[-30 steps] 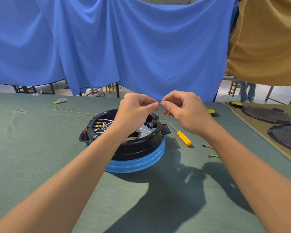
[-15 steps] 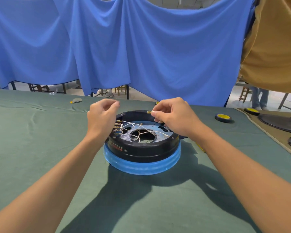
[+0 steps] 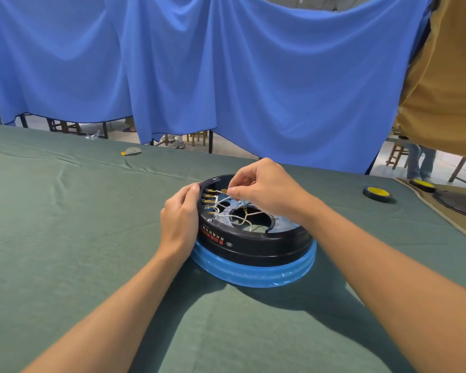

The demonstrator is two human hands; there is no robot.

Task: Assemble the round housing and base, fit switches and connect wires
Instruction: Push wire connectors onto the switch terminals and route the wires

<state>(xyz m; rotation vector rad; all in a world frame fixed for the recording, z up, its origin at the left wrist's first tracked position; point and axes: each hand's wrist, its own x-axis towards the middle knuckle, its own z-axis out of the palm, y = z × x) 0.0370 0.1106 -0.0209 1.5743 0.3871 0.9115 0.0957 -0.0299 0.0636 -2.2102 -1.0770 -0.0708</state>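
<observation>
One round housing point(image 3: 253, 243), black plastic, sits open side up on one blue base point(image 3: 253, 277), mid green surface point(image 3: 65, 238), right in front of the person. It looks rigid & fairly light, w/ a smooth, shiny wall, so it prob. slides if shoved sideways. Best hold is at the rim. The left hand point(image 3: 180, 219) does just that: fingers curled against the left edge, thumb over the top lip, bracing it.

The wires point(image 3: 230, 215) inside are thin, white & floppy. I count approx. four or five strands, tangled over the centre hole, so can't separate them for sure. They'd likely kink or pull loose if tugged, so take them by the metal end, not the insulation. The right hand point(image 3: 264, 189) does so: thumb & forefinger pinch one brass connector point(image 3: 224, 190), other fingers curled, holding it just beside the terminals point(image 3: 209, 197) on the inner wall. Four terminals show there in a row. They look small & stiff, and I'd guess they bend if forced at an angle. Switches fitted or not: can't tell.

Further out, one yellow-faced tape roll point(image 3: 377, 194) lies to the right, well apart from the work, w/ a second roll point(image 3: 423, 185) beyond it. One dark disc point(image 3: 463, 204) sits at the far right edge & one small grey scrap point(image 3: 131, 151) far left. One blue curtain point(image 3: 253, 76) & one tan cloth point(image 3: 447, 76) hang behind.
</observation>
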